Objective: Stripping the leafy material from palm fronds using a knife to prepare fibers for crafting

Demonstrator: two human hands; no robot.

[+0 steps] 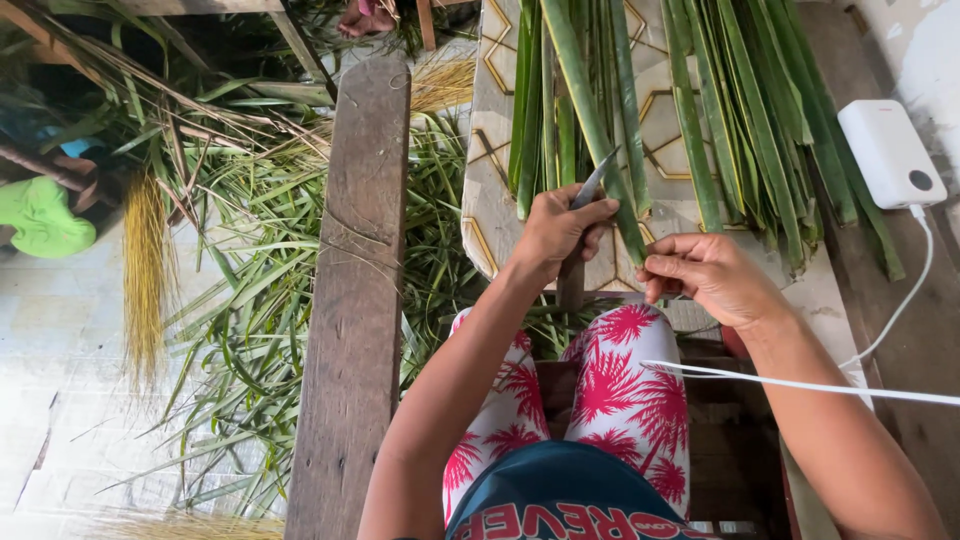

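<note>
A knife (594,180) is gripped by the left hand (556,232) at the frame centre; just beside it, a green leaf (600,140) is pinched by the right hand (706,275).

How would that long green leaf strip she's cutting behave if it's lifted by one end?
Probably floppy: the leaf strip is long, thin and narrow, so its free end would likely droop. Likely light too. The right hand pinches its base while the left hand presses a knife against it.
</note>
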